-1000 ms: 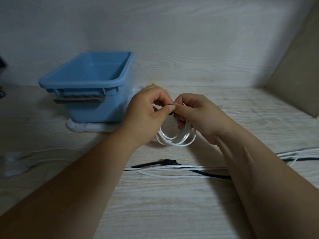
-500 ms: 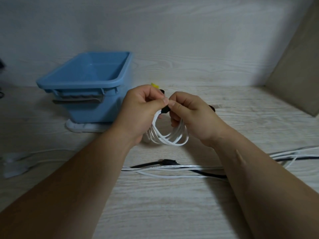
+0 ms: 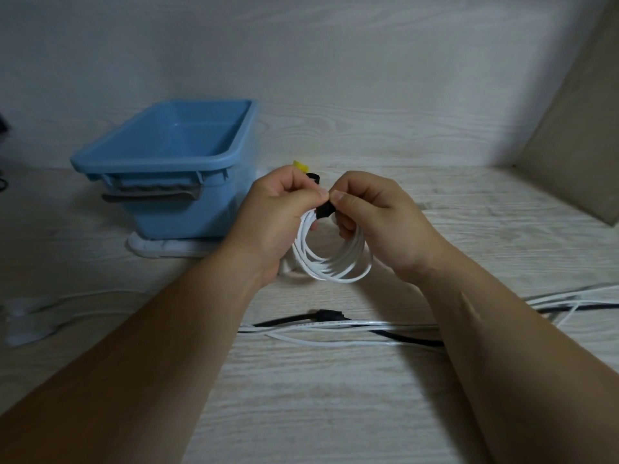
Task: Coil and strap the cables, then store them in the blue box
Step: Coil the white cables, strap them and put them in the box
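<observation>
L hand [image 3: 278,212] and R hand [image 3: 378,216] both pinch the black strap [image 3: 324,211], thumb + forefinger each, tips nearly touching over it; other fingers curled in at the top of the white coil [image 3: 331,262]. Step in hand looks like cinching the strap. To do it well: keep all loops bunched under the pinch, pull the strap snug round every strand w/o kinking the wire, then press the tail flat so it bites. A stray loop would spoil the bundle. The coil hangs straight below the pinch, between the palms; can't tell if its bottom touches the table [image 3: 335,413]. Blue box [image 3: 150,164] sits just left of the L hand, open side up, a short carry. Loose cables [image 3: 335,326], white + black, lie nearer the body, not yet coiled. Yellow bit [image 3: 300,166] peeks behind the L knuckles.
</observation>
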